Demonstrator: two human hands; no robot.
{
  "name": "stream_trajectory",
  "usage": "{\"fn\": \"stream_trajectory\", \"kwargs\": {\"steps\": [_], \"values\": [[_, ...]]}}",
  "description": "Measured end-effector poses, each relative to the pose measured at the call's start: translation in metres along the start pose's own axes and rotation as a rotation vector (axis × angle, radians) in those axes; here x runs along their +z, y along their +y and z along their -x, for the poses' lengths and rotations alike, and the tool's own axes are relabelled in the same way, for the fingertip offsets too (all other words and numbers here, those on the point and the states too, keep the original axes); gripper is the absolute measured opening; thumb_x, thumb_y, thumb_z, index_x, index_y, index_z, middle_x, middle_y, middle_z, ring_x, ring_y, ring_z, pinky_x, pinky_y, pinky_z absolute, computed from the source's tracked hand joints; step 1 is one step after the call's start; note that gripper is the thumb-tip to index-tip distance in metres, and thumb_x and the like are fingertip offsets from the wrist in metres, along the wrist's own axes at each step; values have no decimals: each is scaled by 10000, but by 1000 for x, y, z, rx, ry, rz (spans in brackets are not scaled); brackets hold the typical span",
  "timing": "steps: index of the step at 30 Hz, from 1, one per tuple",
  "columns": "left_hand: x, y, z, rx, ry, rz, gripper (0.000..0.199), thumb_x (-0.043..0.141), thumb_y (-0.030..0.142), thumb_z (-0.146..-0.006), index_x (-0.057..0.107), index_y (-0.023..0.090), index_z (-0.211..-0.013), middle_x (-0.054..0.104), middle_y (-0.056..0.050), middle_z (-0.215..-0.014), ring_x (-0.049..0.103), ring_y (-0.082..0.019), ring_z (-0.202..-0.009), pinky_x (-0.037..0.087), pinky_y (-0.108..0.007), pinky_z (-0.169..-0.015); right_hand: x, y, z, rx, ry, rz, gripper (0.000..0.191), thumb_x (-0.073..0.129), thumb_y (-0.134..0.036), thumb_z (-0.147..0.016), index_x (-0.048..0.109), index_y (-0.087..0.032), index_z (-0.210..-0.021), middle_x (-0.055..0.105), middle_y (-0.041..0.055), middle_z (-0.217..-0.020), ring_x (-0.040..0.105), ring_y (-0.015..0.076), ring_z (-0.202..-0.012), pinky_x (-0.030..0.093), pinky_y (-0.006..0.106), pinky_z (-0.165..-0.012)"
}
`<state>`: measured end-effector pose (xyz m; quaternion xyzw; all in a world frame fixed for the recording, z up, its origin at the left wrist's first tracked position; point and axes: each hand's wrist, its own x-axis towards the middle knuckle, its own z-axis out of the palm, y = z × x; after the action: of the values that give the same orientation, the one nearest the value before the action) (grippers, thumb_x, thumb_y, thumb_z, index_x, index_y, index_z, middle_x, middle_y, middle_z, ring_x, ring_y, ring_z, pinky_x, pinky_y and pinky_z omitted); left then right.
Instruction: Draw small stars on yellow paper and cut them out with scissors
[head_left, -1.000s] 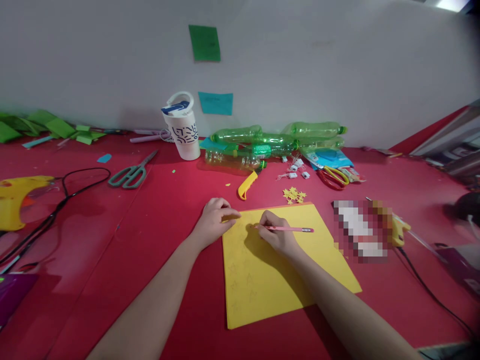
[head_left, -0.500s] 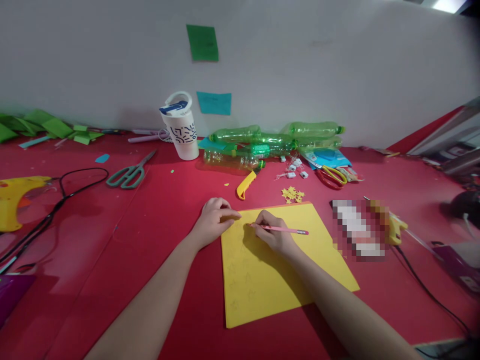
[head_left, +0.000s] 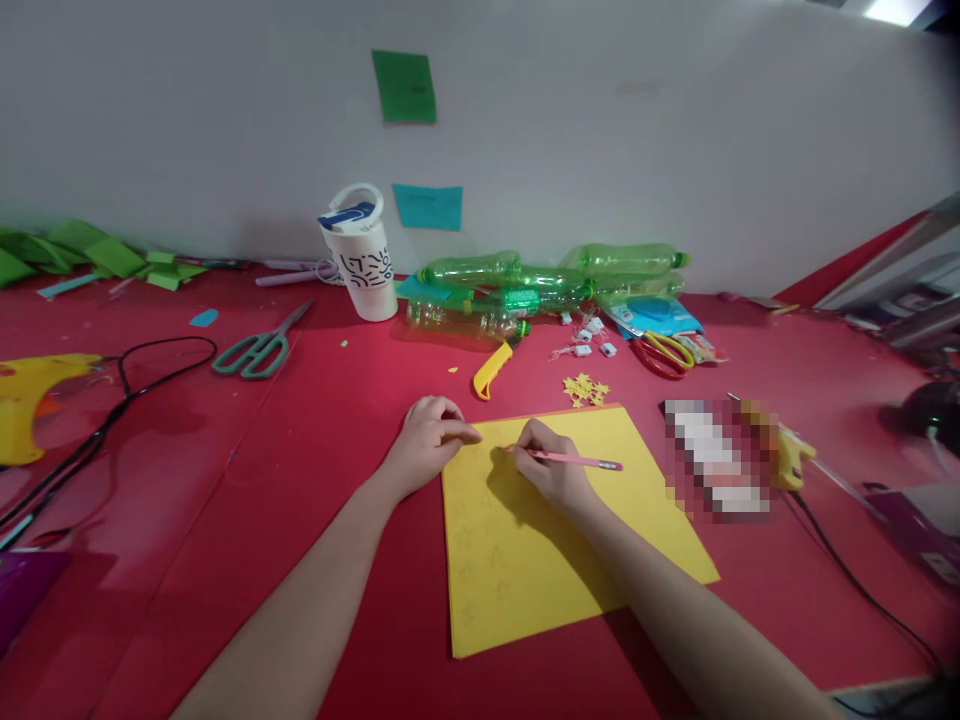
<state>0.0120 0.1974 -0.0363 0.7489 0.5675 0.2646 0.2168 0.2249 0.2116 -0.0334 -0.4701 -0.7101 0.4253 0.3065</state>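
Note:
A pink pencil (head_left: 577, 459) with an eraser end is gripped in my right hand (head_left: 551, 462), its tip down near the upper left of the yellow paper (head_left: 592, 560). Faint pencilled stars run in columns along the paper's left side. My left hand (head_left: 431, 445) rests at the paper's upper left corner, fingers loosely bent and thumb apart, holding nothing. Just beyond the far edge of the paper lie a pile of small yellow stars (head_left: 585, 389) and a yellow box cutter (head_left: 492, 372).
Green plastic bottles (head_left: 472, 268) lie along the wall beside a white tumbler (head_left: 364, 265). Grey scissors (head_left: 259, 350) and a yellow glue gun (head_left: 37, 400) are on the left. Red-and-yellow scissors (head_left: 664, 354), a blurred-out flat object (head_left: 716, 455) and another glue gun (head_left: 791, 460) lie right.
My right hand and the pencil have shifted very slightly to the right over the paper. My left hand stays in place.

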Motion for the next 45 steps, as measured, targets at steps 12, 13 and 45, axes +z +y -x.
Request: {"fn": "stream_trajectory", "kwargs": {"steps": [12,13,45], "values": [[0,-1,0,1,-8,1,252,488,222,-851,709,338,-885,532,-21,-936,444,-198,-941,379,-353,-847,-2,1,0,31,69,10,126,480,-198,-710,405,-203,-609,428,-56,-489,346,93,-452,240,215,-426],[0,-1,0,-1,-9,0,251,487,223,-852,708,338,-886,532,-21,-938,443,-198,-942,379,-354,-847,-2,1,0,33,69,10,124,480,-194,-706,404,-203,-609,426,-55,-489,347,94,-453,240,214,-427],[2,-2,0,11,6,-12,262,493,208,-850,706,349,-911,526,-17,-937,442,-188,-942,373,-339,-844,-1,-3,1,-69,-68,69,91,476,-177,-688,422,-191,-617,415,-53,-502,320,73,-449,252,192,-428]]}}
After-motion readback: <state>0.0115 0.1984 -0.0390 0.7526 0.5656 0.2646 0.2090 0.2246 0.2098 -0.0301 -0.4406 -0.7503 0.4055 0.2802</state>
